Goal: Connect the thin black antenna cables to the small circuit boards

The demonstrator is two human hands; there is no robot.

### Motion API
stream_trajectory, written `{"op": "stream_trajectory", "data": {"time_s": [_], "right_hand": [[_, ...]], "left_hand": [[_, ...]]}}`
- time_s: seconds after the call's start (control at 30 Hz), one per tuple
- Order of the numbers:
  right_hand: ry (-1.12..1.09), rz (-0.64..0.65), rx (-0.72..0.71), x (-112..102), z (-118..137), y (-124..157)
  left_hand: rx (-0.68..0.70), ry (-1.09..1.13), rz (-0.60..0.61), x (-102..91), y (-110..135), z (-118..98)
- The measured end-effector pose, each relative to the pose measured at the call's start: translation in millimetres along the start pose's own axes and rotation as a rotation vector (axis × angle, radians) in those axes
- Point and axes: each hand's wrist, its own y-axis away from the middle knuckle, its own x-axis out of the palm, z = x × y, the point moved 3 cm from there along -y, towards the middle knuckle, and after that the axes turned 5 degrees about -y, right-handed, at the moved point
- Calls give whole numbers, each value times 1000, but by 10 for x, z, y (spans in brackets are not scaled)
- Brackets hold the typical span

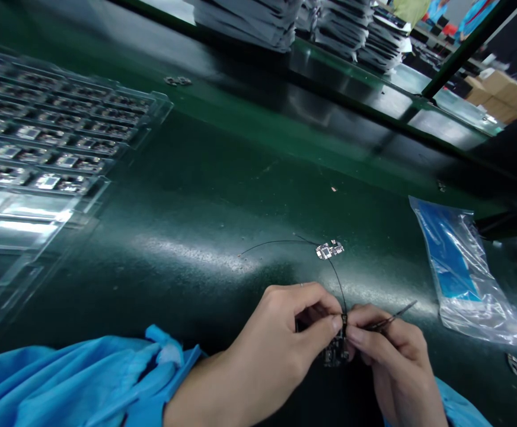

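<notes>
My left hand [280,332] and my right hand [387,350] meet near the bottom of the head view, over a dark green bench. Between their fingertips sits a small dark circuit board [336,351]. A thin black wire [338,284] rises from it and curves up to a second small board [329,249] lying flat on the bench. My right hand also grips thin metal tweezers [396,316] that point up and to the right. Both sleeves are blue.
Clear plastic trays [40,148] holding several small boards lie at the left. A clear bag with blue contents [456,267] lies at the right. Stacks of dark trays [351,29] stand at the back beyond a green rail [463,47].
</notes>
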Motion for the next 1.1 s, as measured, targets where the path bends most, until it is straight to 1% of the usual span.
{"op": "stream_trajectory", "data": {"time_s": [0.13, 0.3, 0.43, 0.53, 0.6, 0.7, 0.83, 0.9, 0.93, 1.0, 1.1], "right_hand": [[-9, 21, 19, 13, 0, -7], [-32, 30, 49, 10, -8, -11], [6, 24, 44, -10, -32, -7], [74, 44, 25, -35, -72, 3], [129, 60, 19, -55, -106, 6], [171, 104, 24, -72, -142, -5], [117, 204, 51, -45, -133, -20], [84, 196, 59, -33, -111, -17], [73, 182, 60, -28, -98, -13], [55, 150, 55, -18, -74, -5], [38, 117, 51, -3, -50, 0]], "left_hand": [[9, -11, -8, 8, 3, 13], [-24, 7, 14, 23, 9, 20], [-84, 15, 53, 23, 10, 3], [-73, 7, 56, 23, -9, -12], [-26, -4, 29, 23, -24, -15], [86, -27, -30, 22, -27, -9], [288, -111, -104, 16, 21, -15], [377, -176, -129, 12, 48, -28], [399, -194, -136, 9, 55, -32], [377, -194, -134, -2, 49, -31], [224, -161, -103, -27, 2, -16]]}}
